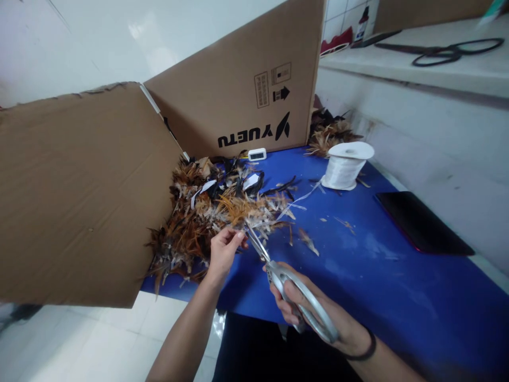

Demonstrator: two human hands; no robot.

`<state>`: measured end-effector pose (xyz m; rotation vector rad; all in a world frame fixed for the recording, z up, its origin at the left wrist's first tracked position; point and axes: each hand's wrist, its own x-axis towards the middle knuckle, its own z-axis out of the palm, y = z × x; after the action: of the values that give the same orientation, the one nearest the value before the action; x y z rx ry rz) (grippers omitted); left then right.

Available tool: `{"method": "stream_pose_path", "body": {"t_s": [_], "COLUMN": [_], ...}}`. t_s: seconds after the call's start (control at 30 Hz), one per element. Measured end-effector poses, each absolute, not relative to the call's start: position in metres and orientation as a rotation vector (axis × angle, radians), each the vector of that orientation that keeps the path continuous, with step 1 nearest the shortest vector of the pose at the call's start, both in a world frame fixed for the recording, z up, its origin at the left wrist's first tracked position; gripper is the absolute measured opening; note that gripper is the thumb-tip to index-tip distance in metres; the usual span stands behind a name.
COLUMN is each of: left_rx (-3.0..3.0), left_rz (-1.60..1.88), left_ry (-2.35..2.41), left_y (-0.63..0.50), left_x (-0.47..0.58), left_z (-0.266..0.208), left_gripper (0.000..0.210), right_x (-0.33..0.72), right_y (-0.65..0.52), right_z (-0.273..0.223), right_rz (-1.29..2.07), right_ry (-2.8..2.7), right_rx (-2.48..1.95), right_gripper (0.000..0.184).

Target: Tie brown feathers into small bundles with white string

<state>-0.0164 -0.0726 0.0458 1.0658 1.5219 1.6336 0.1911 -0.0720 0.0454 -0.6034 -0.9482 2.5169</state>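
My right hand [294, 297] is wrapped round the handles of silver scissors [278, 273], whose blades point up and left. The blade tips are close to my left hand [226, 249], which pinches at the near edge of a feather pile. What lies between the left thumb and fingers is too small to make out. Brown, orange and black feathers [191, 239] are heaped on the blue tabletop [350, 286]. A clear ribbon [302, 199] runs from the feathers to a white spool [344, 167]. White paper slips [250, 181] lie on the heap.
Cardboard panels [238, 90] stand along the left and back of the table. A small white digital display [256, 154] sits by the back panel. A dark phone or tablet [423, 223] lies at right. Black scissors [441, 53] and a bottle [361, 25] are on the ledge.
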Motion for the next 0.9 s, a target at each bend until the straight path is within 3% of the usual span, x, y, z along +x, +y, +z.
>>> {"method": "stream_pose_path", "body": {"t_s": [0.23, 0.9], "left_rx": [1.076, 1.019], "left_rz": [1.579, 1.570], "left_ry": [1.571, 1.544], "left_y": [-0.074, -0.075], "left_x": [-0.014, -0.014], "left_z": [0.042, 0.032], "left_gripper": [0.023, 0.022], "right_x": [0.184, 0.179], "right_y": [-0.067, -0.070], "right_z": [0.037, 0.030], "right_rz": [2.544, 2.453], "right_ry": [-0.920, -0.894], "right_rx": [-0.590, -0.808], "right_gripper": [0.035, 0.035]}}
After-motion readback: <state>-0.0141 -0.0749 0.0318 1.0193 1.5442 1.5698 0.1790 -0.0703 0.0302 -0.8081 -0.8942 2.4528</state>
